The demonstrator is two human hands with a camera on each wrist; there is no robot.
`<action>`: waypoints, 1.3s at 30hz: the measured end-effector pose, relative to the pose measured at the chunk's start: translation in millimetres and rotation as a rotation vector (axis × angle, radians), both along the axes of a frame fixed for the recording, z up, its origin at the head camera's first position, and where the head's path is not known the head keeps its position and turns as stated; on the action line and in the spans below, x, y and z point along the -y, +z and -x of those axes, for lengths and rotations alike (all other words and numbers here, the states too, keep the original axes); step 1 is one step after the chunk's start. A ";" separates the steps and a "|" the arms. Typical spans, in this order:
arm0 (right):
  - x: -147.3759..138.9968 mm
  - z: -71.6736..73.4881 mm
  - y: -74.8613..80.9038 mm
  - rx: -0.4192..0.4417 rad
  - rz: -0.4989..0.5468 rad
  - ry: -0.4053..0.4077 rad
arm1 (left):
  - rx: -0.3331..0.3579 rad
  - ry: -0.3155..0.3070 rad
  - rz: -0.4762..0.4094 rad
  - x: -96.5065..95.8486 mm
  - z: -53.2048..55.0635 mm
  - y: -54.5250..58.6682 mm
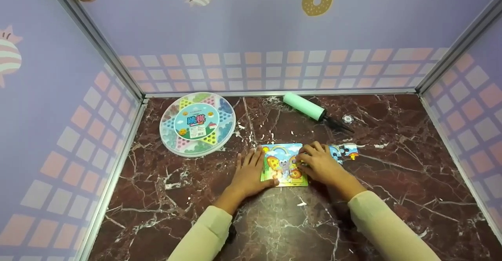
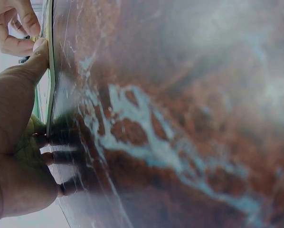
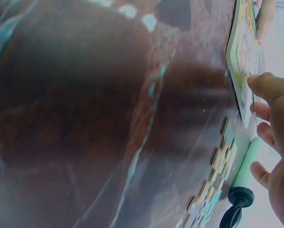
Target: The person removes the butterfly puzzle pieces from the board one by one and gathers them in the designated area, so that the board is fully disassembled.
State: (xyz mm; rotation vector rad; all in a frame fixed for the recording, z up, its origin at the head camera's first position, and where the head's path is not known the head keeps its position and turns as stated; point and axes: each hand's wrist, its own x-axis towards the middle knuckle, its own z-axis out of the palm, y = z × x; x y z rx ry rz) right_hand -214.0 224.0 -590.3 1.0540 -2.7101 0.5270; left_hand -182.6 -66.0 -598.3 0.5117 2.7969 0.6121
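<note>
A small jigsaw puzzle point(image 1: 281, 160) with a bright cartoon elephant and a rainbow lies flat on the dark marbled table. My left hand point(image 1: 249, 176) rests at its left side, fingers stretched out along the edge and thumb on the lower border. Over the puzzle's right side, my right hand point(image 1: 323, 166) pinches a thin puzzle piece point(image 3: 254, 99) between thumb and fingers, mostly hidden by the hand in the head view. Several loose puzzle pieces point(image 1: 350, 150) lie just right of that hand; the right wrist view shows these pieces point(image 3: 217, 173) flat on the table.
A round Chinese checkers set point(image 1: 198, 124) sits at the back left. Behind the puzzle lies a mint green hand pump point(image 1: 304, 106) with a black nozzle, beside a small round chip point(image 1: 348, 118). Purple patterned panels point(image 1: 251, 29) wall the table at the back and both sides.
</note>
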 end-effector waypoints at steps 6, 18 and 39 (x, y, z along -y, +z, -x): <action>-13.3 -0.2 -1.1 -0.025 0.036 -0.018 | 0.003 0.003 0.020 0.1 0.0 0.5; -38.9 -0.2 0.9 -0.031 0.036 -0.097 | -0.002 0.005 0.034 0.4 0.2 0.4; -74.0 -8.4 1.7 0.017 0.039 -0.173 | 0.007 0.003 0.024 -0.3 -0.5 1.7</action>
